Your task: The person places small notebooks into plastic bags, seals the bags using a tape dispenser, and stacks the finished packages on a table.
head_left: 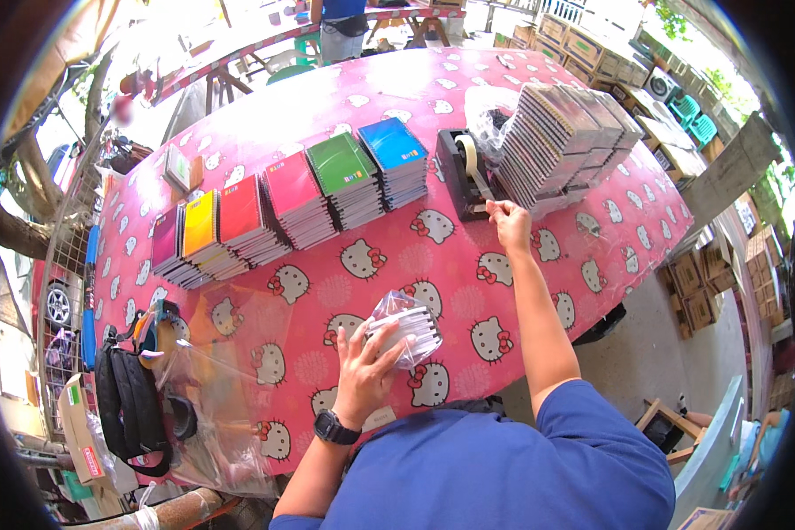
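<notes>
A black backpack [131,402] lies near the left edge of the pink table cover [380,256], which is patterned with white cat faces; clear plastic sheeting [225,442] spreads just beside the bag. Spiral notebooks stand in a slanting row of six stacks, from a purple stack [167,234] through a yellow stack [200,223], a red stack [241,208], a pink stack [293,185] and a green stack [340,163] to a blue stack [393,144].

Nearer you, your left hand [367,367], a dark watch [335,428] at its wrist, lays spread fingers over a plastic-wrapped bundle [415,331] on the table; whether the thumb clamps it, you cannot tell from this angle. The bundle sits in front of you, well apart from the stacks.

To its right, beyond it, stands a black tape dispenser [455,190] with a pale roll [468,152]. At its near end your right hand [511,227], arm outstretched, pinches the tape strip [482,187] narrowly between thumb and fingers. Just beside the dispenser rises a pile of plastic-wrapped notebooks [552,137]; farther right, cardboard boxes [700,283] are stacked off the table.
</notes>
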### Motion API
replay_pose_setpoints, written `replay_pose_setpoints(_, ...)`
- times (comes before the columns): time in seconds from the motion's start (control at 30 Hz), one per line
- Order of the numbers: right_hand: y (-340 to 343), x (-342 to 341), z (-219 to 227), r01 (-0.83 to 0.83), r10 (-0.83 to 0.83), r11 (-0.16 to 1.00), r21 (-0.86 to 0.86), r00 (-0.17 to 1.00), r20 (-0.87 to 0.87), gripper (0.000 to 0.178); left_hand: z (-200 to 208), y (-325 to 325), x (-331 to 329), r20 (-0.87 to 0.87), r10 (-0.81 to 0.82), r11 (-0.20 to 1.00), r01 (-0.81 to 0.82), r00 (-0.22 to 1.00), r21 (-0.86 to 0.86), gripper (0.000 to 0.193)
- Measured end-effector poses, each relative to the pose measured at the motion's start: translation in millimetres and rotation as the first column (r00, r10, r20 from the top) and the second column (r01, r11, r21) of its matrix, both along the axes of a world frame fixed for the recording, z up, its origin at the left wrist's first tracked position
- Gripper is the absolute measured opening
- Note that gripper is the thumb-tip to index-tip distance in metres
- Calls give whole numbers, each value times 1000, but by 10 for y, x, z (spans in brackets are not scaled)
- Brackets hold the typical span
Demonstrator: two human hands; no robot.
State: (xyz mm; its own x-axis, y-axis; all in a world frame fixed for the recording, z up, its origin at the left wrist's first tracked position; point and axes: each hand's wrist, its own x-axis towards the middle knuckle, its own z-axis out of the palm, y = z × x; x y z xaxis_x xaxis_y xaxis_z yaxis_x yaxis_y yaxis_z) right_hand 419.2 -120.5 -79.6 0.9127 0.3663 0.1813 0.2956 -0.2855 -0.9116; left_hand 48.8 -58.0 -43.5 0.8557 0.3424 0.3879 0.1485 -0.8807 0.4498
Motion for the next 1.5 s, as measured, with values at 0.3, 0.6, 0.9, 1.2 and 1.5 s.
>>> replay_pose_setpoints(0.3,224,-582,383,-562,681,690,455,293,-671,21,42,44,-29,-57,-22,1000,23,998,18,50)
replay_pose_setpoints(0.6,-77,-1354,1205,-974,790,168,150,42,-612,26,140,106,-20,-216,-114,984,140,970,110,53)
replay_pose_setpoints(0.9,98,-1859,1117,-469,796,269,-841,599,-79,43,155,163,-25,-207,-132,979,160,969,126,51)
replay_pose_setpoints(1.2,40,-1635,1105,-813,791,267,-518,492,-364,22,364,110,192,-190,-190,976,206,963,65,60)
replay_pose_setpoints(1.5,-46,-1538,1001,-904,792,305,-300,416,-447,29,337,131,237,-189,-184,968,211,965,136,57)
